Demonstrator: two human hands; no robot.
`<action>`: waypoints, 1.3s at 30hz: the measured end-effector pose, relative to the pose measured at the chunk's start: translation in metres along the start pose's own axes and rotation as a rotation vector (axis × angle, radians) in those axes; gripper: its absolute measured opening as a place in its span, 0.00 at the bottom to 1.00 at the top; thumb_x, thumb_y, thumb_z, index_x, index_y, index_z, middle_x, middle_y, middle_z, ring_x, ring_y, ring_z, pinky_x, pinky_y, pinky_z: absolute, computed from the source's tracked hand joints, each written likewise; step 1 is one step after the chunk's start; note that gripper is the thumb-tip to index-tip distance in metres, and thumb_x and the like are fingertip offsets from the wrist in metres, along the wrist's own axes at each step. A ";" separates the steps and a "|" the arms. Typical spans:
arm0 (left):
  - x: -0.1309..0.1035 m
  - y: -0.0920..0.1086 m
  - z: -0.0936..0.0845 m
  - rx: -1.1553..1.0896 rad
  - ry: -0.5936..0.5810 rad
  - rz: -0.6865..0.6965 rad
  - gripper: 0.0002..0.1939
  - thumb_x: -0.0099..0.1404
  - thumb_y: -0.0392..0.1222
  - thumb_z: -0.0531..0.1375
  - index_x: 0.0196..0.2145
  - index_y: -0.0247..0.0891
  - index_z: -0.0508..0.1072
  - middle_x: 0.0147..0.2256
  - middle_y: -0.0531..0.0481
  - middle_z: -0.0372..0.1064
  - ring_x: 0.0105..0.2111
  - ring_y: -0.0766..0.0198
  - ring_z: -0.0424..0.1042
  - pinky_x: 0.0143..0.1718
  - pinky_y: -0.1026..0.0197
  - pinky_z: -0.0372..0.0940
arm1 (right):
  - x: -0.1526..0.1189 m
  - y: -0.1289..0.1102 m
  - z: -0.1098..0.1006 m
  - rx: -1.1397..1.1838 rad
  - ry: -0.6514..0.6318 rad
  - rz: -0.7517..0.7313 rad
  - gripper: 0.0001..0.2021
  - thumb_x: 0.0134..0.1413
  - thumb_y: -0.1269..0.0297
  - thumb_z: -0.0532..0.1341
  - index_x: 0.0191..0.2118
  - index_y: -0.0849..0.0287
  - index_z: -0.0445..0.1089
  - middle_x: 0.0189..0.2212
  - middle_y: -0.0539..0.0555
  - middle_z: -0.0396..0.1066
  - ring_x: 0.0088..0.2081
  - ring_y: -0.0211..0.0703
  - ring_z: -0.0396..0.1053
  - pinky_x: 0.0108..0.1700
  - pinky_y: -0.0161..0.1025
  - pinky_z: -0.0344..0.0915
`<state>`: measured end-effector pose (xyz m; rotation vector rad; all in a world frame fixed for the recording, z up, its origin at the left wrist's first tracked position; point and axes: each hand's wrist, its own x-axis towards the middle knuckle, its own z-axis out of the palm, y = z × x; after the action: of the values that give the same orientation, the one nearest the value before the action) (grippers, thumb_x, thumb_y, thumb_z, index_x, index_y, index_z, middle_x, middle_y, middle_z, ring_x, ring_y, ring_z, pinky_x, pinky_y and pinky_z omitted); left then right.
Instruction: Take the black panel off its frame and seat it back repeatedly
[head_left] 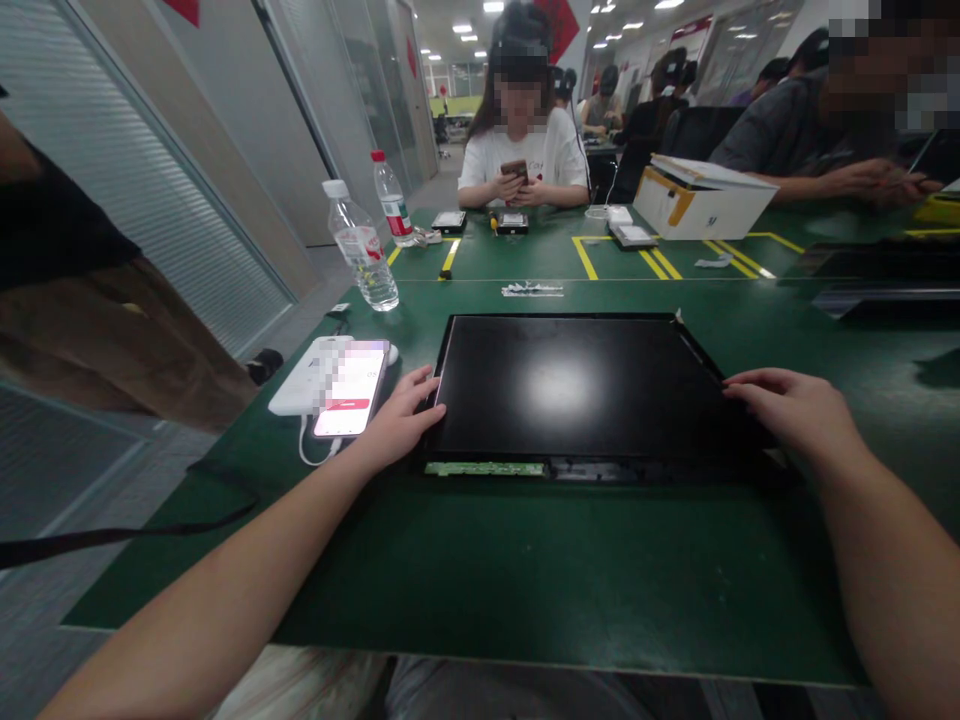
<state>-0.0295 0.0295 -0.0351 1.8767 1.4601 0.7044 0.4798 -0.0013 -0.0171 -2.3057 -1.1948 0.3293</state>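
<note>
A black flat display panel (555, 390) lies on the green table in front of me, its glass face up with a bright reflection in the middle. A narrow green circuit board (484, 468) shows along its near edge. On the panel's left edge my left hand (401, 412) has closed, thumb on the near side and fingers farther back. At the opposite edge, my right hand (799, 410) pinches the rim between thumb and fingers. The undersides of the fingertips are hidden.
Left of the panel lie a lit phone (354, 388) and a white box-shaped device (309, 372) with a cable. Two water bottles (361, 250) stand behind them. Across the table sit people, several small drives (514, 222) and a white box (701, 200).
</note>
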 end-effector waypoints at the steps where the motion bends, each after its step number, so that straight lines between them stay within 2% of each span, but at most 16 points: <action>1: 0.000 -0.001 0.000 -0.003 0.004 0.001 0.30 0.65 0.53 0.62 0.62 0.41 0.75 0.73 0.40 0.53 0.73 0.38 0.51 0.73 0.40 0.45 | 0.000 0.000 0.000 0.006 -0.007 0.013 0.17 0.38 0.50 0.64 0.35 0.50 0.82 0.32 0.54 0.79 0.36 0.53 0.73 0.38 0.48 0.67; 6: 0.000 -0.003 0.001 -0.010 0.011 0.025 0.28 0.65 0.52 0.62 0.61 0.44 0.76 0.72 0.43 0.56 0.72 0.39 0.52 0.73 0.40 0.46 | 0.003 0.003 0.001 0.021 -0.014 0.004 0.17 0.38 0.50 0.64 0.36 0.50 0.82 0.32 0.54 0.78 0.35 0.53 0.73 0.38 0.49 0.67; 14: 0.000 0.000 0.001 0.024 0.002 0.038 0.30 0.65 0.52 0.62 0.62 0.42 0.75 0.72 0.40 0.55 0.72 0.39 0.54 0.72 0.39 0.47 | 0.001 0.002 0.000 0.007 0.004 0.007 0.16 0.39 0.51 0.64 0.35 0.51 0.82 0.31 0.54 0.78 0.35 0.54 0.73 0.41 0.50 0.67; 21: 0.000 -0.004 0.002 -0.052 0.015 0.024 0.30 0.64 0.53 0.64 0.61 0.43 0.75 0.73 0.41 0.55 0.73 0.42 0.53 0.71 0.40 0.51 | 0.005 0.006 0.002 0.015 0.017 -0.015 0.15 0.38 0.52 0.64 0.33 0.50 0.81 0.29 0.54 0.78 0.33 0.54 0.73 0.40 0.50 0.67; 27: 0.000 -0.006 0.003 -0.049 0.033 0.043 0.25 0.63 0.52 0.65 0.56 0.41 0.77 0.71 0.38 0.57 0.72 0.41 0.55 0.71 0.39 0.51 | 0.002 0.002 0.001 0.012 0.016 0.010 0.15 0.39 0.52 0.64 0.34 0.51 0.81 0.30 0.54 0.78 0.34 0.54 0.73 0.39 0.50 0.67; 29: -0.001 -0.006 0.005 -0.074 0.058 0.061 0.25 0.62 0.50 0.66 0.56 0.41 0.75 0.70 0.36 0.57 0.71 0.42 0.57 0.71 0.39 0.52 | 0.002 0.002 0.001 -0.005 0.014 0.007 0.15 0.40 0.52 0.64 0.33 0.51 0.81 0.30 0.54 0.78 0.34 0.53 0.73 0.40 0.49 0.67; 32: -0.004 0.000 0.005 -0.152 0.112 0.106 0.30 0.61 0.48 0.67 0.58 0.41 0.69 0.70 0.35 0.55 0.66 0.44 0.65 0.68 0.39 0.59 | 0.002 0.002 0.001 -0.030 0.022 -0.017 0.13 0.40 0.52 0.64 0.32 0.50 0.80 0.30 0.53 0.78 0.35 0.54 0.73 0.41 0.50 0.67; 34: -0.007 0.007 0.001 -0.093 0.117 0.135 0.27 0.62 0.49 0.67 0.57 0.43 0.69 0.69 0.36 0.55 0.67 0.43 0.64 0.66 0.38 0.62 | 0.003 0.003 0.001 -0.044 0.020 -0.017 0.13 0.40 0.52 0.64 0.32 0.50 0.80 0.31 0.53 0.78 0.36 0.54 0.73 0.42 0.50 0.67; 36: -0.010 0.015 -0.005 0.088 0.090 0.183 0.21 0.64 0.51 0.66 0.53 0.44 0.73 0.67 0.38 0.61 0.69 0.41 0.59 0.67 0.36 0.59 | 0.003 0.003 0.001 -0.053 0.016 -0.016 0.13 0.41 0.51 0.64 0.33 0.49 0.81 0.31 0.53 0.78 0.36 0.54 0.73 0.43 0.50 0.66; 39: -0.013 0.024 -0.015 0.245 0.041 0.265 0.20 0.65 0.53 0.65 0.52 0.44 0.76 0.65 0.39 0.66 0.65 0.39 0.65 0.67 0.35 0.59 | 0.002 0.001 0.001 -0.059 0.019 -0.006 0.13 0.41 0.52 0.64 0.32 0.50 0.81 0.31 0.54 0.78 0.36 0.53 0.72 0.44 0.50 0.66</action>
<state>-0.0285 0.0155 -0.0074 2.2854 1.3882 0.7155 0.4815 -0.0002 -0.0183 -2.3495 -1.2171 0.2727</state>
